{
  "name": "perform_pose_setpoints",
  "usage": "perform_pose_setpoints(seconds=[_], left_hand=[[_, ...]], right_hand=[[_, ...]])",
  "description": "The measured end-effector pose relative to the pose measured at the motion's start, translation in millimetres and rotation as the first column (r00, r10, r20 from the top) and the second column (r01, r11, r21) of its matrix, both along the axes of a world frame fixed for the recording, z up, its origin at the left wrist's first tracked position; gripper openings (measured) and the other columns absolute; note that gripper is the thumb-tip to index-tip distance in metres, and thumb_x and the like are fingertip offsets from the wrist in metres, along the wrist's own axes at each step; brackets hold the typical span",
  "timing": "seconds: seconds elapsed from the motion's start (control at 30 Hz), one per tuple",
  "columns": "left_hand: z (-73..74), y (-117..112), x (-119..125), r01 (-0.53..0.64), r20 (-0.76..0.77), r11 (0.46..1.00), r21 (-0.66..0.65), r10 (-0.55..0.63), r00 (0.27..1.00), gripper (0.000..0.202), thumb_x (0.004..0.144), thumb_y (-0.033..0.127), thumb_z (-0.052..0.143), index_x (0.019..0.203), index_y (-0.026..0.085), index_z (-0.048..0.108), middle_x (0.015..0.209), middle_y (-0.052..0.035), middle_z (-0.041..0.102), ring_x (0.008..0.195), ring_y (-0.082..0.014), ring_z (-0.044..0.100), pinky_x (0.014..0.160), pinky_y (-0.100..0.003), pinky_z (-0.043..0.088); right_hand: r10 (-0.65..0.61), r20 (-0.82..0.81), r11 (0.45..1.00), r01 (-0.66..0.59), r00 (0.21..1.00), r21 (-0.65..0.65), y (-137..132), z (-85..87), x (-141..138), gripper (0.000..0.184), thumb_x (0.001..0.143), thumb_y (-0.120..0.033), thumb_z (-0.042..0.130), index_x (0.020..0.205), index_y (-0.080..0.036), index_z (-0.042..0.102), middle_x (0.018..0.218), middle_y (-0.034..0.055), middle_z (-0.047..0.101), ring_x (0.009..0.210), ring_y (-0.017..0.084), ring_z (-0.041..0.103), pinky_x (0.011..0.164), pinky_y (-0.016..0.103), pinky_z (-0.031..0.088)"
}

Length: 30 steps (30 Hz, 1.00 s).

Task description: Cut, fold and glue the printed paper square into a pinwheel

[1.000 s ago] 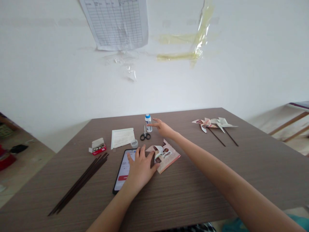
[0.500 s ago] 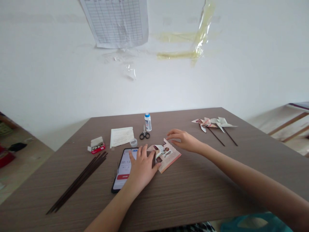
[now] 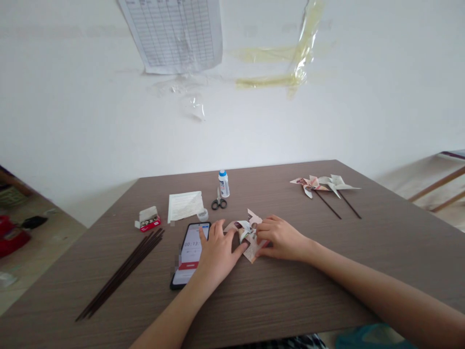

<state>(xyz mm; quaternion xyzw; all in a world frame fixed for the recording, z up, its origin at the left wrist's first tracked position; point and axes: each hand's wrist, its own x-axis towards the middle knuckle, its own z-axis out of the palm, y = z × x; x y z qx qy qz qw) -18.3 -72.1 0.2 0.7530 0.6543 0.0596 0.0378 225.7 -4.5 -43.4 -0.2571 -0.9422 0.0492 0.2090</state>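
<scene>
A piece of folded printed paper (image 3: 249, 233) lies on the table, its corners gathered toward the middle. My right hand (image 3: 281, 237) grips its centre from the right. My left hand (image 3: 218, 253) presses its left side with the thumb and fingertips, the palm partly over a smartphone (image 3: 189, 254) showing a timer. Two finished paper pinwheels on dark sticks (image 3: 319, 186) lie to the far right. Scissors (image 3: 219, 202) and a white glue bottle (image 3: 224, 184) stand beyond my hands.
On the wooden-look table (image 3: 290, 291) lie a bundle of dark sticks (image 3: 121, 271), a small red-and-white box (image 3: 148, 219), a white paper stack (image 3: 184, 206) and a small clear cup (image 3: 202, 215). Floor shows beyond both table sides.
My right hand has moved from beside the glue bottle down onto the paper and now grips its centre. The paper's corners are drawn closer together. My left hand has barely moved.
</scene>
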Motion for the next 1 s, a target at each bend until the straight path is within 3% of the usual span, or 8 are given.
perform_pose_setpoints(seconds=[0.1, 0.57, 0.77, 1.0], left_hand=[[1.4, 0.6, -2.4, -0.003, 0.010, 1.000, -0.005, 0.003, 1.000, 0.040, 0.116, 0.040, 0.073, 0.151, 0.024, 0.081, 0.178, -0.0250, 0.063, 0.171, -0.0482, 0.054, 0.142, -0.085, 0.032], [-1.8, 4.7, 0.2, -0.005, 0.000, 0.999, -0.039, 0.005, 1.000, 0.048, 0.113, 0.038, 0.077, 0.159, 0.026, 0.077, 0.177, -0.0242, 0.064, 0.172, -0.0470, 0.054, 0.142, -0.086, 0.031], [-3.9, 6.3, -0.8, -0.005, 0.007, 1.000, -0.029, 0.006, 1.000, 0.048, 0.110, 0.036, 0.081, 0.156, 0.026, 0.079, 0.175, -0.0238, 0.066, 0.170, -0.0476, 0.055, 0.140, -0.087, 0.033], [-5.0, 5.7, -0.8, -0.010, -0.009, 0.999, -0.032, 0.010, 1.000, 0.047, 0.113, 0.039, 0.079, 0.158, 0.025, 0.079, 0.177, -0.0258, 0.063, 0.172, -0.0468, 0.054, 0.141, -0.088, 0.032]], right_hand=[[-0.045, -0.010, 0.999, 0.045, 0.999, 0.007, -4.4, -3.0, -1.2, 0.032, 0.096, -0.051, 0.102, 0.096, -0.027, 0.082, 0.110, 0.0074, 0.089, 0.105, 0.030, 0.082, 0.101, 0.046, 0.060], [-0.145, 0.080, 0.989, 0.148, 0.986, -0.027, -10.8, -1.7, -3.7, 0.033, 0.095, -0.051, 0.104, 0.113, -0.028, 0.088, 0.117, 0.0085, 0.089, 0.110, 0.033, 0.082, 0.100, 0.046, 0.061], [-0.155, 0.145, 0.985, 0.163, 0.977, -0.050, -12.7, 4.2, -5.5, 0.027, 0.101, -0.045, 0.099, 0.116, -0.025, 0.089, 0.121, 0.0089, 0.088, 0.114, 0.031, 0.080, 0.103, 0.045, 0.060], [-0.134, 0.087, 0.990, 0.138, 0.987, -0.034, -9.8, -0.2, -3.6, 0.017, 0.103, -0.035, 0.095, 0.117, -0.027, 0.089, 0.117, 0.0070, 0.088, 0.112, 0.030, 0.081, 0.101, 0.043, 0.060]])
